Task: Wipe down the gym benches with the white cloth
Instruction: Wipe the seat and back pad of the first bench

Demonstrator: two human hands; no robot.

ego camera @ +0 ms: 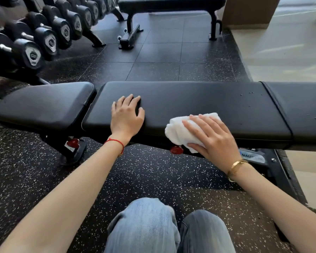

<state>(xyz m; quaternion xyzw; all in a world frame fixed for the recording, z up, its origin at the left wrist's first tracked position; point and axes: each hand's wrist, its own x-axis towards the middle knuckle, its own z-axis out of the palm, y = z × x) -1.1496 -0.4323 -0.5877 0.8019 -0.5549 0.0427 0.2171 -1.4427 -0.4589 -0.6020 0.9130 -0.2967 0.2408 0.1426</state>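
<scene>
Mid-wipe: my right hand [211, 136] presses white cloth [179, 132] flat on bench pad [208, 99] near edge, left hand [126, 114] splayed, bracing. Next: sweep right toward specks [248, 93].

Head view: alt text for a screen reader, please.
A person's right hand presses a folded white cloth on a black gym bench. The left hand rests flat beside it; dumbbells line a rack behind.

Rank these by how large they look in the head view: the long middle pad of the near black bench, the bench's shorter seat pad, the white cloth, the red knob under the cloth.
1. Long black middle pad
2. Shorter black seat pad
3. Bunched white cloth, partly covered by the right hand
4. Round red knob
</scene>
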